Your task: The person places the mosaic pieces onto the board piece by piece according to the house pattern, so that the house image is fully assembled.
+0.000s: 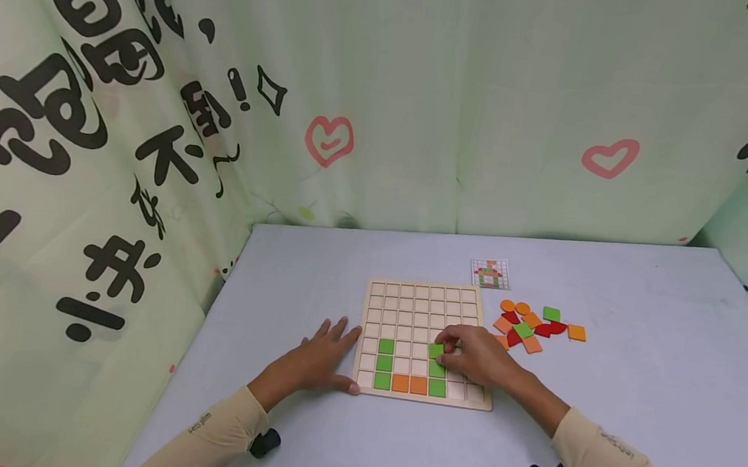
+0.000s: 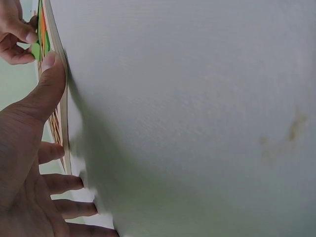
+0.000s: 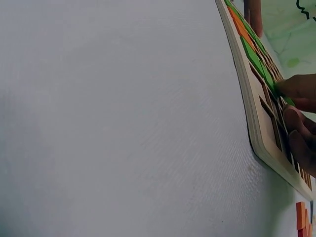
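Note:
A wooden grid board (image 1: pixel 484 302) lies on the table. My right hand (image 1: pixel 477 352) is over its right half, pinching a green square tile (image 1: pixel 436 351) between thumb and fingers; the left wrist view shows the held tile (image 2: pixel 36 51) tilted. Just below it in the head view, green tiles (image 1: pixel 437 387) fill the same column. Another column of green tiles (image 1: pixel 384 363) stands to the left, with two orange tiles (image 1: pixel 410 384) between the columns in the bottom row. My left hand (image 1: pixel 319 355) rests at the board's left edge, fingers spread and thumb (image 2: pixel 47 86) against the rim.
Loose orange, red and green pieces (image 1: pixel 533 325) lie in a pile right of the board. A small pattern card (image 1: pixel 490 273) sits behind the board's back right corner. Printed curtains (image 1: pixel 465 108) enclose the table (image 1: pixel 318 258) at the back and sides.

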The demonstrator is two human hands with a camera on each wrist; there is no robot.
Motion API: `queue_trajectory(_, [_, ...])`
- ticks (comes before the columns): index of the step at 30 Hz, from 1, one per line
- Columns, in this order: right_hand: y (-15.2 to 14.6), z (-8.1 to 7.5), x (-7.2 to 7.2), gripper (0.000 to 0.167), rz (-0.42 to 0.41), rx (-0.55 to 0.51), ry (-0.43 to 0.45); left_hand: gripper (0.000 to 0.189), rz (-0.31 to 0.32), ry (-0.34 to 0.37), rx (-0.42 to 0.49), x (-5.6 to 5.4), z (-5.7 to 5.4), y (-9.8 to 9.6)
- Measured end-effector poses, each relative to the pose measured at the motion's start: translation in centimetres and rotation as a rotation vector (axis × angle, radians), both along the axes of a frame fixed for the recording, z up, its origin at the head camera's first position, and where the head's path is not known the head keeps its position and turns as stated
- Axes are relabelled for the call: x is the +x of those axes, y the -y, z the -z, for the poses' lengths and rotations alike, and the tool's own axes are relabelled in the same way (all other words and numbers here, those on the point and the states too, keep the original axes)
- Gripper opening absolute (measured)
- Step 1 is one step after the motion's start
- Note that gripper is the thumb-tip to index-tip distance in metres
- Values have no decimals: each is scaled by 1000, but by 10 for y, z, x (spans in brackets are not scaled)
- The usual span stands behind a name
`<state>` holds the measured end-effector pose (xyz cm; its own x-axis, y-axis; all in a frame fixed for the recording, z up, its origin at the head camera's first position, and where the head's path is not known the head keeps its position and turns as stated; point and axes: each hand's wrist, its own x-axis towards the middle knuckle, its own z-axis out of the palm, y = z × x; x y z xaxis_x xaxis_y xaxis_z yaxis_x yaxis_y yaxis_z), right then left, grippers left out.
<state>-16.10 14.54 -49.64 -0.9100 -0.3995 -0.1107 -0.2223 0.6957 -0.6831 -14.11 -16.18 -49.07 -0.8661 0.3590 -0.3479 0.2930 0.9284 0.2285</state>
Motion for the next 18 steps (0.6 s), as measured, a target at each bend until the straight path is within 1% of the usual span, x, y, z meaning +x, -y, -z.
queue_trajectory(7, [2,0,-1,20,26,47,-1,107,6,-3,4,-1,3,1])
queue_trajectory(18, [0,1,-4,18,9,37,-6,108,10,-6,4,-2,4,1])
